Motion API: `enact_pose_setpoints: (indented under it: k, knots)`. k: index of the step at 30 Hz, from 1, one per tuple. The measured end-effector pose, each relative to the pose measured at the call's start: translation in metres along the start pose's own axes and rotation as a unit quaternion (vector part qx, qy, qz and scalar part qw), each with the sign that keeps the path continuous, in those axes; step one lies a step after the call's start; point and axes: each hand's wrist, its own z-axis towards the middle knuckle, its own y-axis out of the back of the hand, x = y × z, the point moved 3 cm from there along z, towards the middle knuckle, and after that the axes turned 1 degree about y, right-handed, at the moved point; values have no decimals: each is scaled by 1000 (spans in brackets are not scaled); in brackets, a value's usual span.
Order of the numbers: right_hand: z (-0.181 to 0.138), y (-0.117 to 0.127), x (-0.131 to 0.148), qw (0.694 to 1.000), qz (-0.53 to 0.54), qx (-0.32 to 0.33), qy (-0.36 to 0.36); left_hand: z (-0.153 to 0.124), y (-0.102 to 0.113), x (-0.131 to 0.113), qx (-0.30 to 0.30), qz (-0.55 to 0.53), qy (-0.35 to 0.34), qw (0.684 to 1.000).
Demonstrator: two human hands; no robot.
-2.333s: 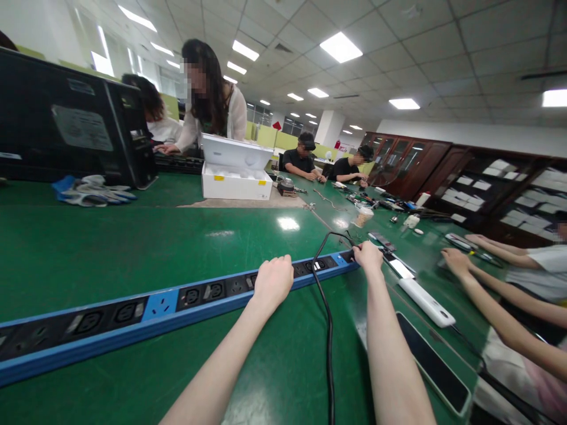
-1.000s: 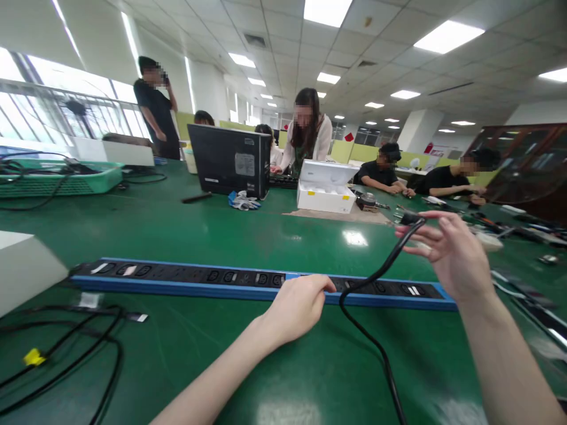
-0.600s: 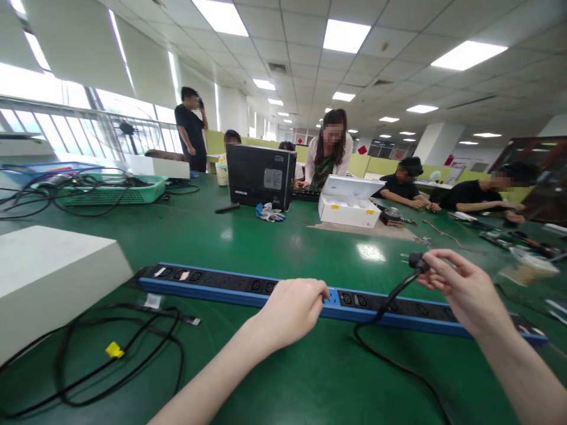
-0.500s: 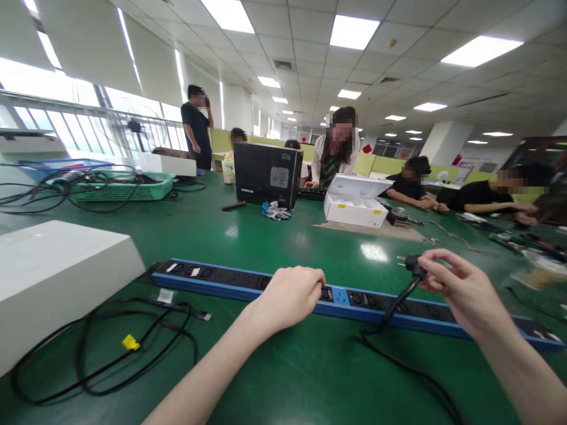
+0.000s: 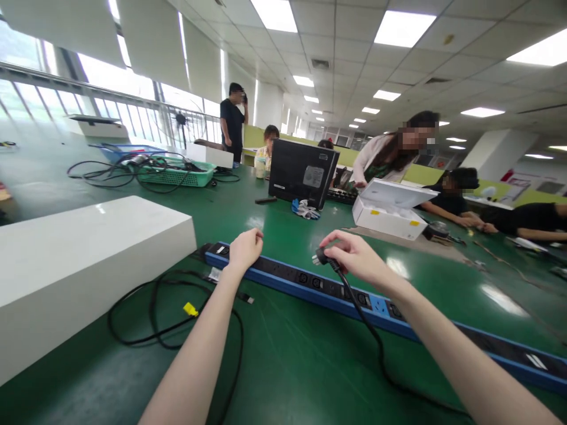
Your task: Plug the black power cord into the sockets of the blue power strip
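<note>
A long blue-and-black power strip [image 5: 328, 287] lies across the green table, its sockets facing up. Near its left end my left hand [image 5: 244, 250] is closed over the strip, gripping it. Above the strip, right of my left hand, my right hand [image 5: 352, 255] pinches a black power plug [image 5: 322, 256], its metal prongs pointing left and apart from the sockets. The plug's black cord [image 5: 370, 327] hangs down in front of the strip and runs to the lower right. One socket block [image 5: 380, 305] on the strip is bright blue.
A white box [image 5: 101, 236] stands at left, beside a coiled black cable [image 5: 155, 339] with a yellow tag. Farther back are a green basket [image 5: 177, 177] of cables, a black computer case [image 5: 301, 171], gloves [image 5: 305, 209] and an open white carton [image 5: 390, 215]. Several people are around the table.
The view has turned right-to-left across the table. My left hand has shifted left along the strip to near its end, and my right hand has carried the plug leftward.
</note>
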Motion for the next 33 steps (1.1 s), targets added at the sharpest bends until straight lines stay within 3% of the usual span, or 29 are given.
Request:
enact_pose_setpoints:
  k: [6,11,19,22,27,33]
  knots:
    - [70,-80,8,992,-110,63,28,-3,-14,21,-21,-21,30,999]
    - [106,-121,-3,984,-171,40,28,1,-9,36,-44,-24,51,997]
    - [126,-147,-23,982,-191,-2,0,0,-14,36,-40,-22,51,998]
    - [128,-153,-20,979,-203,-1,-10,0,-15,35,-38,-21,54,998]
    - [130,-164,-6,954,-294,-63,-3,0,-13,35,-32,-22,60,997]
    - [116,-181,-5,944,-323,-68,5,-1,-10,35,-28,-21,73,997]
